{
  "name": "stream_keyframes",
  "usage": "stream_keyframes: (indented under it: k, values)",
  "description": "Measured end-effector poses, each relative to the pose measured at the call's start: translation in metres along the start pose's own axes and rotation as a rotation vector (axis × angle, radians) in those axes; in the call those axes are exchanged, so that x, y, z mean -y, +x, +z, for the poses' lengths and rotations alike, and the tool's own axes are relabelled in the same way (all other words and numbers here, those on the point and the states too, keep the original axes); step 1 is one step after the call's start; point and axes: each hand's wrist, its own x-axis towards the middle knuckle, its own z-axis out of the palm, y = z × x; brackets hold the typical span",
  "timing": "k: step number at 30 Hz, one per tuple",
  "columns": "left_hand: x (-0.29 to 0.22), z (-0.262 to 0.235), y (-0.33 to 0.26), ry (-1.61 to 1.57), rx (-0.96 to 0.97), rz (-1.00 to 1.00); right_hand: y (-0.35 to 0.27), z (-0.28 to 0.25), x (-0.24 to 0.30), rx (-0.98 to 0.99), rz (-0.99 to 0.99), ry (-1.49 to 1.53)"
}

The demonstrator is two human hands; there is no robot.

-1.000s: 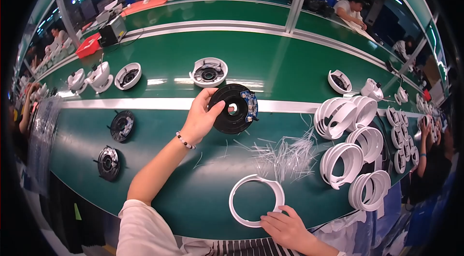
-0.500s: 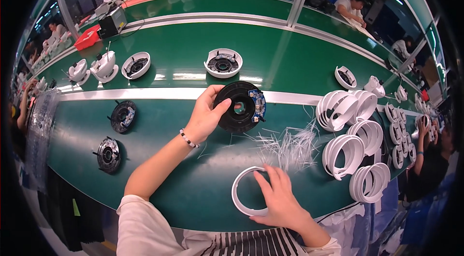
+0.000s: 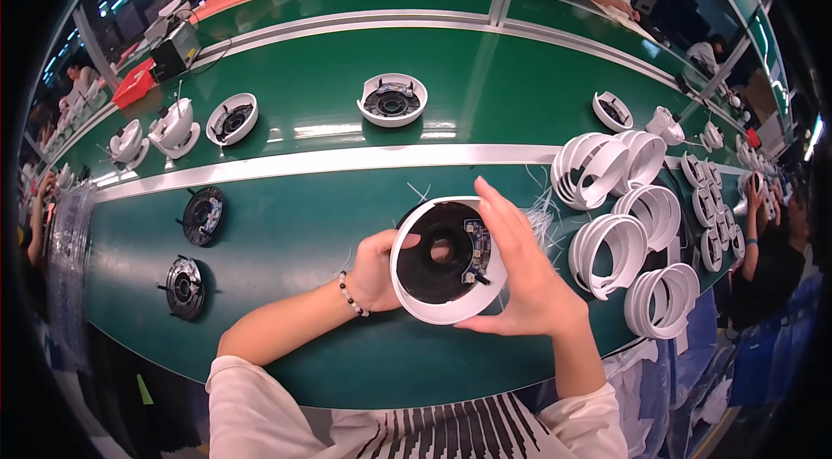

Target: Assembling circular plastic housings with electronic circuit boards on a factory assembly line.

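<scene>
One white ring (image 3: 444, 312) framing black disc (image 3: 423, 275); left hand (image 3: 376, 275) fingers pinching disc; right hand (image 3: 536, 281) fingers spread wide, gripping ring.

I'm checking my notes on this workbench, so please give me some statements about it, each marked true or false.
1. The right hand grips a round white plastic ring. True.
2. A flat black plastic disc with a small blue circuit board shows inside that ring. True.
3. The left hand is well away from the disc and ring. False: it is at their left edge.
4. The stacks of white plastic rings stand left of both hands. False: they stand to the right.
5. The bracelet of black and white beads is on the right wrist. False: it is on the left.
6. Two round black parts lie on the green table, left of the hands. True.
</scene>
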Motion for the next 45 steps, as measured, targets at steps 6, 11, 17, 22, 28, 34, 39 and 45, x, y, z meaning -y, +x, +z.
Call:
stream_keyframes:
  k: [6,11,17,22,28,34,39,45]
  values:
    - [-0.010,-0.007,-0.002,-0.174,0.071,0.005,0.009,0.013,0.005,0.051,0.153,-0.020]
    - [0.007,-0.010,0.008,-0.076,0.150,0.034,0.003,0.042,0.016,-0.136,0.337,-0.210]
    - [0.014,-0.008,0.000,-0.098,0.184,0.059,0.003,0.053,0.019,-0.170,0.347,-0.182]
    - [0.005,-0.008,0.008,-0.072,0.064,-0.012,0.004,0.053,0.007,-0.199,0.259,0.022]
    - [-0.011,-0.015,0.001,-0.200,0.162,0.014,0.010,0.049,-0.009,-0.505,0.308,0.874]
    - [-0.002,-0.002,0.013,-0.069,-0.104,0.042,-0.003,0.063,-0.008,-0.300,0.365,0.213]
    - [0.008,0.010,0.008,-0.026,-0.177,0.058,0.000,0.067,0.000,-0.323,0.248,-0.005]
    - [0.003,-0.005,0.001,-0.014,-0.019,-0.042,0.003,0.063,0.005,-0.229,0.236,-0.070]
